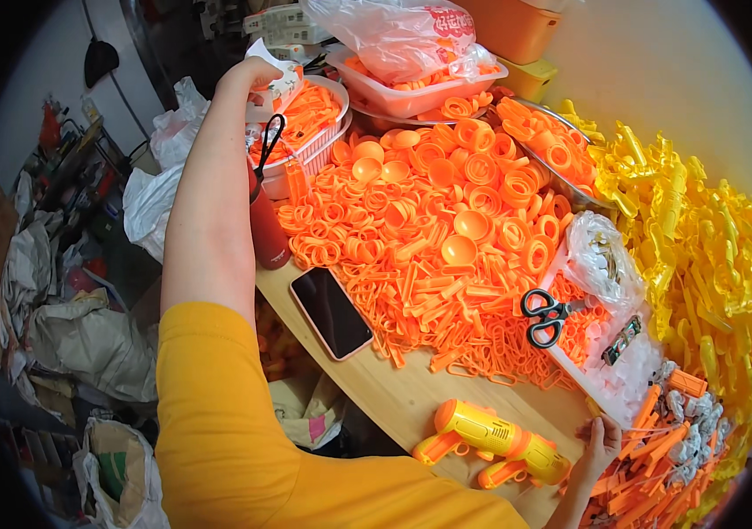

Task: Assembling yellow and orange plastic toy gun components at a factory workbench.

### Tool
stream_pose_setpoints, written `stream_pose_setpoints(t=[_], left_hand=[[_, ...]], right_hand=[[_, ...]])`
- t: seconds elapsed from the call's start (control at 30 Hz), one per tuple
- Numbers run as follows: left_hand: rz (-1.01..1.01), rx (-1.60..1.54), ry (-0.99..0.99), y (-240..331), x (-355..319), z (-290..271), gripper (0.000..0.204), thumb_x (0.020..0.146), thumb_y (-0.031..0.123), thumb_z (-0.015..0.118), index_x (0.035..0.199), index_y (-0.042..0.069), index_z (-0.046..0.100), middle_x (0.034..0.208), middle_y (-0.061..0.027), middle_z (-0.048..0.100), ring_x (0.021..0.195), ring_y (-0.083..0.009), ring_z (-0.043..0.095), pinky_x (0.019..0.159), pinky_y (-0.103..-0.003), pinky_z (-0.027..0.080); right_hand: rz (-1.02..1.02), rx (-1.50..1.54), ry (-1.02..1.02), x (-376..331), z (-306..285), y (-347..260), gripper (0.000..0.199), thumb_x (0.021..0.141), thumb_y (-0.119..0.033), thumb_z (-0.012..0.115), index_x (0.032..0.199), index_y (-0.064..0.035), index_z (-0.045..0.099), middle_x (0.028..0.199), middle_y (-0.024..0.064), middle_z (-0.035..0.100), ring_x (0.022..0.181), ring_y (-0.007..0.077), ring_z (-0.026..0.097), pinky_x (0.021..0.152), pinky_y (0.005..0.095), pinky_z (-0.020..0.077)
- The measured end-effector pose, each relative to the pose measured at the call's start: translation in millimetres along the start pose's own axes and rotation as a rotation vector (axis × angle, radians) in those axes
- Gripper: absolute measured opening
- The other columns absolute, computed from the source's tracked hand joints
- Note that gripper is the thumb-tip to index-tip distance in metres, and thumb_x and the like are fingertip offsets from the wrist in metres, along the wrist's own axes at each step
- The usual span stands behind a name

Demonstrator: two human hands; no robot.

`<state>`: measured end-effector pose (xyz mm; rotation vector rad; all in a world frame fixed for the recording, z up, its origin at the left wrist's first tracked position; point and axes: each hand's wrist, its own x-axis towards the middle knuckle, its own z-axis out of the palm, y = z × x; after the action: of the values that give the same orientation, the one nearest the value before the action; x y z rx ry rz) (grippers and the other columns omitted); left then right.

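My left hand (257, 75) reaches far across the table and grips a small white packet (281, 86) at the rim of a white basket (319, 152) filled with orange plastic parts. My right hand (599, 445) rests near the table's front edge, fingers spread, touching the end of a yellow and orange toy gun (491, 441) lying on the wooden table (394, 388). A big heap of orange rings, cups and strips (429, 229) covers the middle of the table.
A dark phone (332, 313) lies face up near the left edge, beside a red bottle (268, 231). Black scissors (548, 316) lie on a white tray (601, 397). Yellow parts (702, 256) pile on the right. A pink tub (411, 95) with a plastic bag stands behind.
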<state>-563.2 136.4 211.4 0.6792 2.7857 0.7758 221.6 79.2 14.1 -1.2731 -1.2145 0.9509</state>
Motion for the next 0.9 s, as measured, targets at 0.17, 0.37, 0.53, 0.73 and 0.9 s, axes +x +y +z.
stream_pose_setpoints(t=[0.17, 0.37, 0.53, 0.73, 0.9], left_hand=[[-0.003, -0.041, 0.018, -7.1, 15.7, 2.8, 0.044, 0.083, 0.035, 0.064, 0.114, 0.005, 0.062, 0.097, -0.0088, 0.068, 0.052, -0.0179, 0.060, 0.052, -0.032, 0.049], [0.070, -0.194, 0.244, -1.1, 26.4, 13.2, 0.041, 0.082, 0.029, 0.069, 0.109, 0.000, 0.062, 0.098, -0.0142, 0.065, 0.067, -0.0240, 0.065, 0.052, -0.036, 0.049], [0.074, -0.310, 0.141, -6.6, 30.2, 23.8, 0.041, 0.082, 0.023, 0.067, 0.113, -0.002, 0.060, 0.093, -0.0141, 0.063, 0.068, -0.0248, 0.063, 0.053, -0.037, 0.052], [0.047, -0.350, 0.248, -2.8, 25.9, 3.8, 0.032, 0.081, 0.016, 0.061, 0.103, -0.006, 0.059, 0.087, -0.0130, 0.060, 0.057, -0.0201, 0.062, 0.043, -0.030, 0.049], [0.074, -0.360, 0.302, 2.2, 17.0, 3.2, 0.028, 0.081, 0.017, 0.060, 0.099, -0.005, 0.060, 0.082, -0.0088, 0.061, 0.053, -0.0187, 0.061, 0.044, -0.028, 0.050]], right_hand=[[-0.027, -0.030, -0.007, 1.5, -7.8, 8.6, 0.008, 0.093, -0.009, 0.059, 0.097, -0.0034, 0.062, 0.076, 0.0039, 0.063, 0.060, 0.0106, 0.059, 0.054, 0.0233, 0.0485], [-0.016, -0.035, 0.005, -0.3, -6.7, 7.8, 0.007, 0.093, -0.009, 0.059, 0.096, -0.0039, 0.063, 0.075, 0.0037, 0.063, 0.060, 0.0099, 0.058, 0.054, 0.0229, 0.0481], [-0.016, -0.033, 0.010, 1.3, -10.8, 12.9, 0.007, 0.093, -0.009, 0.058, 0.095, -0.0042, 0.062, 0.075, 0.0036, 0.063, 0.060, 0.0098, 0.059, 0.054, 0.0226, 0.0471], [-0.024, -0.008, -0.008, 5.5, -14.6, 16.6, 0.006, 0.093, -0.009, 0.058, 0.096, -0.0046, 0.062, 0.075, 0.0036, 0.063, 0.059, 0.0099, 0.059, 0.054, 0.0221, 0.0466], [-0.013, -0.037, 0.026, 5.5, -13.2, 17.9, 0.006, 0.093, -0.008, 0.058, 0.097, -0.0048, 0.062, 0.075, 0.0039, 0.063, 0.059, 0.0101, 0.059, 0.055, 0.0221, 0.0478]])
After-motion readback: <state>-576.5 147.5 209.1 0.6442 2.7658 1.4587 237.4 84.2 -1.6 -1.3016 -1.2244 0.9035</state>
